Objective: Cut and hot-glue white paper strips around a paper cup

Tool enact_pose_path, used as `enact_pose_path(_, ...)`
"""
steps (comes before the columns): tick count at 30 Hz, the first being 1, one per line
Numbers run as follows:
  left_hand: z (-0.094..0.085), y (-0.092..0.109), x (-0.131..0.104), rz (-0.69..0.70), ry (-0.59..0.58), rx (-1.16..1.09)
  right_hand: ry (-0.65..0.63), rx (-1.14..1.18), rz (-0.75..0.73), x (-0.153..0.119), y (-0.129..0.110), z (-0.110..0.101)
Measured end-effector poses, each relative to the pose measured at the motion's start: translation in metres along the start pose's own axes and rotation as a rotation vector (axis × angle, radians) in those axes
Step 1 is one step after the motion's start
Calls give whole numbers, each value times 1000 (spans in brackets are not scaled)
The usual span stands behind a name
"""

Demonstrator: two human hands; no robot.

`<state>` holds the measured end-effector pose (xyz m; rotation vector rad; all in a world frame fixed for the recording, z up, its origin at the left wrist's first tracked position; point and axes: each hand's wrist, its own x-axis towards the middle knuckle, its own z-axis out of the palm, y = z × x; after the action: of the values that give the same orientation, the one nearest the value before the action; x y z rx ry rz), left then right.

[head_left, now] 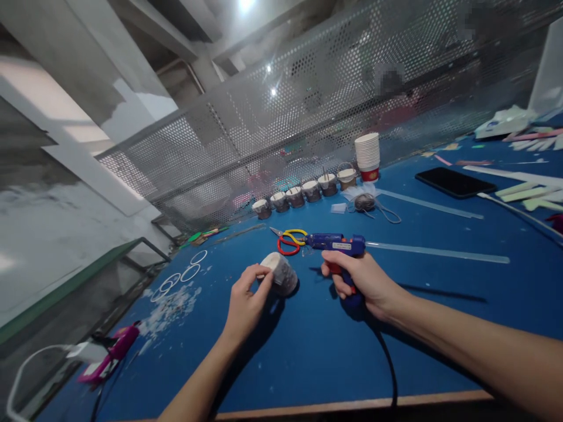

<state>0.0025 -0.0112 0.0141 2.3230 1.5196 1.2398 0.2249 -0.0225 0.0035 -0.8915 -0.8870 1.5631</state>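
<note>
My left hand (250, 296) pinches the rim of a small grey-wrapped cup (285, 276), which is tilted on the blue table (299, 357). In my right hand (358, 278) is a blue glue gun (336, 242), its nozzle pointing left above and beyond the cup. A long clear glue stick (440, 252) sticks out of the gun's back end. Scissors (290, 239) with red and yellow handles lie just beyond the cup, near the nozzle.
Several wrapped cups (310, 190) line the back, beside stacked paper cups (368, 153). Grey yarn (365, 203) lies before them. A black phone (455, 181) is at right. White rings (190, 273) and a pink power strip (112, 354) are at left. A cord runs from the gun to the front edge.
</note>
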Motion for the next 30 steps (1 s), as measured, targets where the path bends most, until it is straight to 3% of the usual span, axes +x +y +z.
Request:
enact_pose_path(3,-3,3,0,-242,21,-91,-2,0,5,-1,1,0)
enact_pose_path(5,-4,6,0,-310,35,-139,-1,-8,4,-1,2,1)
enact_pose_path(12,-4,11,2,-367,61,-219,-29,-45,55,-3,5,3)
enact_pose_path(17,-4,9,2,-424,2,-292,-55,-71,75,-5,9,5)
enact_pose_path(26,0,5,3,-600,52,-576,-121,-153,77,-10,13,10)
enact_pose_path(30,0,7,3,-609,56,-709,-127,-163,85,-8,16,9)
